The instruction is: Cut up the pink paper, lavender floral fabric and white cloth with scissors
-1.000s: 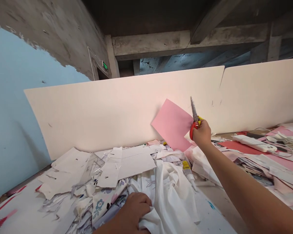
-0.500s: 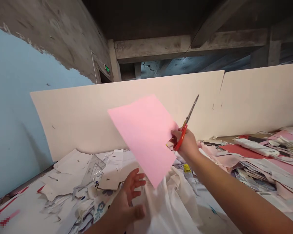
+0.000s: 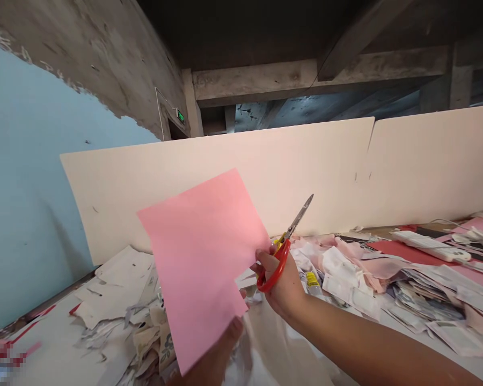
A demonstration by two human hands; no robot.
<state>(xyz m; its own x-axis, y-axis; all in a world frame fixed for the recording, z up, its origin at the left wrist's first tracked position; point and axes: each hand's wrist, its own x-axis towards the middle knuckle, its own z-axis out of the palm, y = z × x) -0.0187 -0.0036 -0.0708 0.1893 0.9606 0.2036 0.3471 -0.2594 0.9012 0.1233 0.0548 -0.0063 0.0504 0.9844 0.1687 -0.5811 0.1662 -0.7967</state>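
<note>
Pink sheet [image 3: 201, 252] partly hides left hand [image 3: 219, 355]; grip unclear.

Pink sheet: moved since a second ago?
Yes. The pink sheet has shifted left and lower in the view, judged against the pale board behind it.
</note>
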